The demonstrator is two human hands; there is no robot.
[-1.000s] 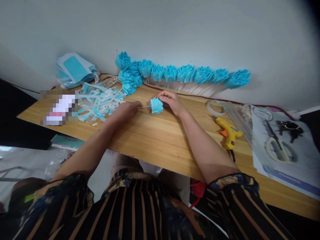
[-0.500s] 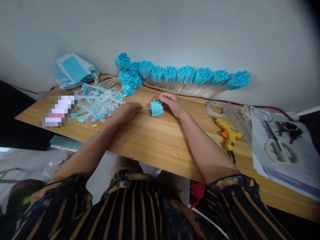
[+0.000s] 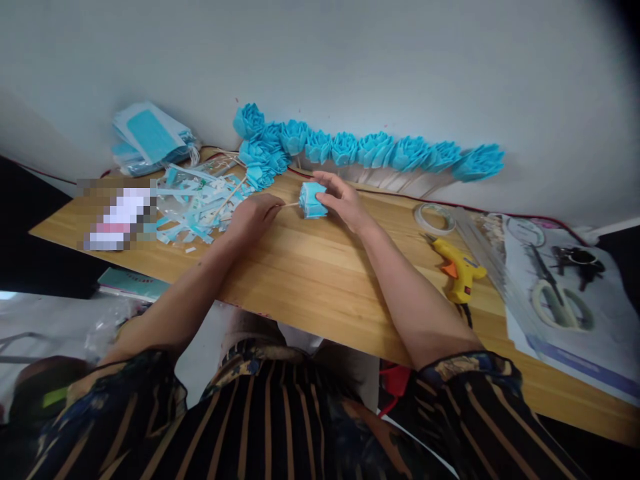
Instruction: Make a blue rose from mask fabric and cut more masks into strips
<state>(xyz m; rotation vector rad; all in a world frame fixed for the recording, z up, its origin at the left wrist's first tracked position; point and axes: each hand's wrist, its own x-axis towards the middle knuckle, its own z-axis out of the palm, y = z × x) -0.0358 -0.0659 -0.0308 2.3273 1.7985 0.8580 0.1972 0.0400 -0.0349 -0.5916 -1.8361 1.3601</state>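
Between my hands is a small blue flower (image 3: 313, 201) on a thin pale stick (image 3: 291, 205), its head pointing right. My left hand (image 3: 256, 217) pinches the stick just left of the bloom. Fingers and thumb of my right hand (image 3: 341, 199) close around the flower head from its right side, the thumb against the near petals. Behind them, a row of finished-looking blue flowers (image 3: 345, 149) on pale sticks leans along the wall.
Blue and white scraps (image 3: 195, 200) lie left, with a pack of face masks (image 3: 153, 137) behind. To the right are a yellow glue gun (image 3: 460, 267), a tape roll (image 3: 434, 219), scissors (image 3: 561, 303) and a black object (image 3: 583, 260) on paper. A cable runs along the wall.
The flower has risen slightly and turned between my hands. My right hand has shifted from behind its top edge to hold it at the right side, thumb on the petals.
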